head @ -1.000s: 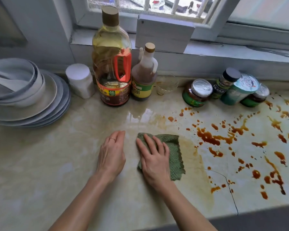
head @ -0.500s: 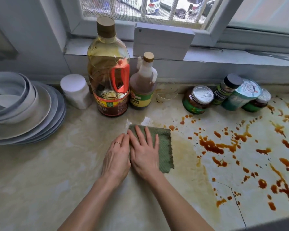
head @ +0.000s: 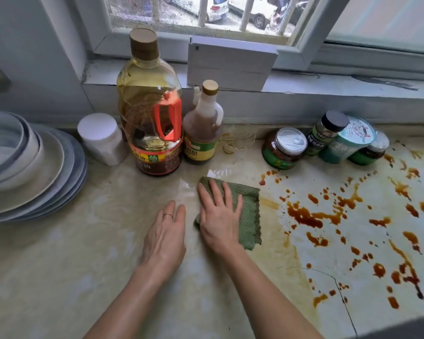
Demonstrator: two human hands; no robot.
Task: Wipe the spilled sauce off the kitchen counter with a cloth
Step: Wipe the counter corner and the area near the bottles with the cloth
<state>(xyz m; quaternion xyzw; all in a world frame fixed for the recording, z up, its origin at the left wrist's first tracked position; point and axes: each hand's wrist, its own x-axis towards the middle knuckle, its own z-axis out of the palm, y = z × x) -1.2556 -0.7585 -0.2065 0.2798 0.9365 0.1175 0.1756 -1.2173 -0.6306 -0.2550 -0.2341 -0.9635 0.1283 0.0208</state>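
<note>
Right hand (head: 219, 216), fingers straight, presses the green knitted cloth (head: 250, 209) flat; dark brown sauce spatter (head: 304, 216) lies right of it on the pale marble counter (head: 59, 265), apparently unwiped; left hand (head: 165, 237) flat, idle.

- Ahead of you, a window (head: 194, 15) with a mesh screen and pale bars lets in daylight; parked cars (head: 255, 11) show outside.
- To its right sits a frosted sliding pane (head: 389, 18).
- Below runs a grey-white window sill (head: 353, 81).
- At your left stands a pale wall (head: 34, 57).
- The marble-look counter (head: 47, 277) has a thin crack at the right front.
</note>
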